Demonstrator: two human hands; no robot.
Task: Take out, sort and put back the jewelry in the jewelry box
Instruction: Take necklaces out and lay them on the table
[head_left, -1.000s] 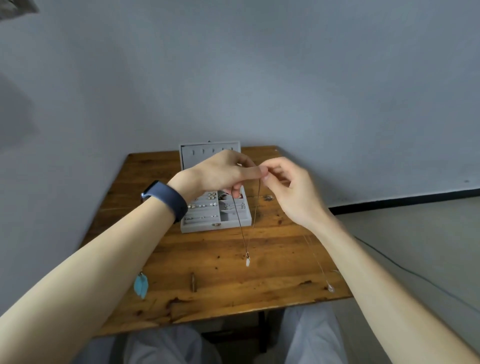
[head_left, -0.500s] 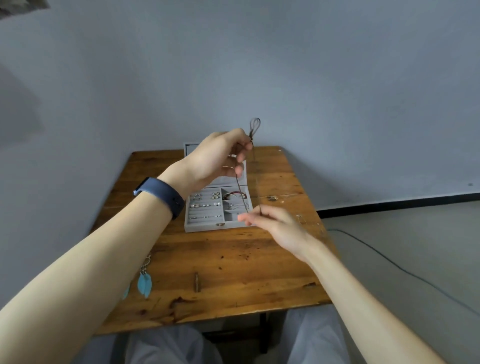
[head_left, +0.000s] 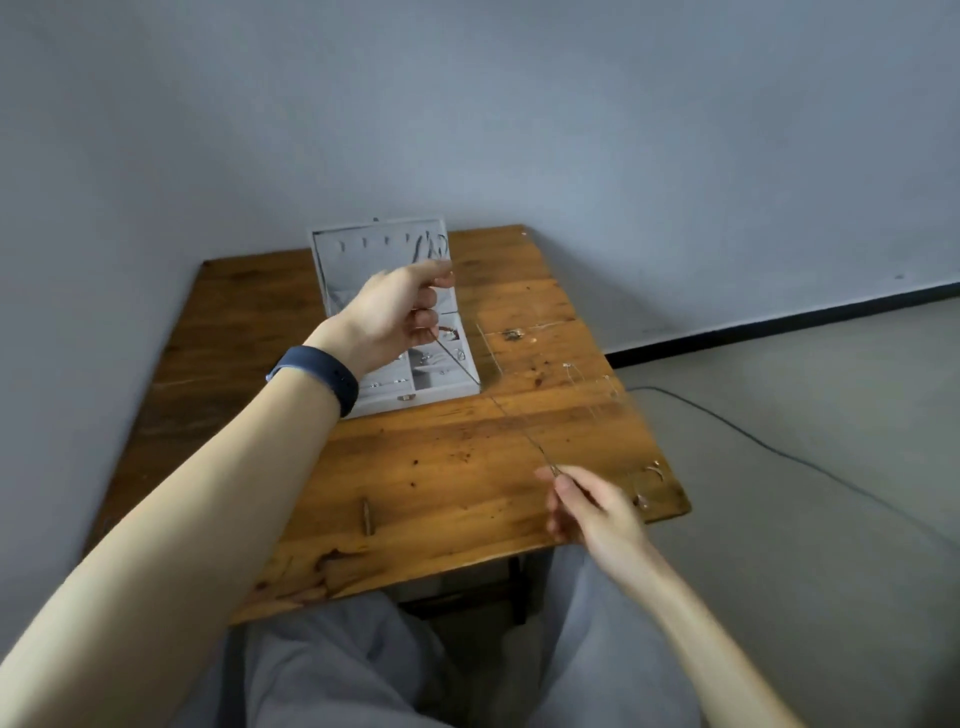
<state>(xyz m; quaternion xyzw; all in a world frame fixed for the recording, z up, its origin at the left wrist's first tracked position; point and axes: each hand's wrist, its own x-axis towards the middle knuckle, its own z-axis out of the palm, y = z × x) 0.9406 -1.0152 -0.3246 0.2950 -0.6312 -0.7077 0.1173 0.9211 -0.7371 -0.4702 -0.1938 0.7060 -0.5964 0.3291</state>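
A grey jewelry box (head_left: 358, 249) stands open at the back of the wooden table (head_left: 441, 467), its lid upright with small hooks. My left hand (head_left: 400, 312) is raised in front of the lid and pinches the top loop of a thin necklace chain (head_left: 498, 408). The chain runs taut, diagonally down to my right hand (head_left: 587, 506), which pinches its lower end near the table's front right. The loop of the chain sits by the lid's right hook. Small earrings and rings lie in the box's tray compartments, partly hidden by my left wrist.
Several fine chains and small jewelry pieces (head_left: 587, 374) lie on the table's right side, with rings (head_left: 649, 473) near the right edge. A small dark metal piece (head_left: 368, 517) lies near the front. A cable (head_left: 779, 452) runs across the floor on the right.
My left hand moved down and back to the box lid with the chain's loop. My right hand slid down the chain towards me and to the right, pulling it taut.
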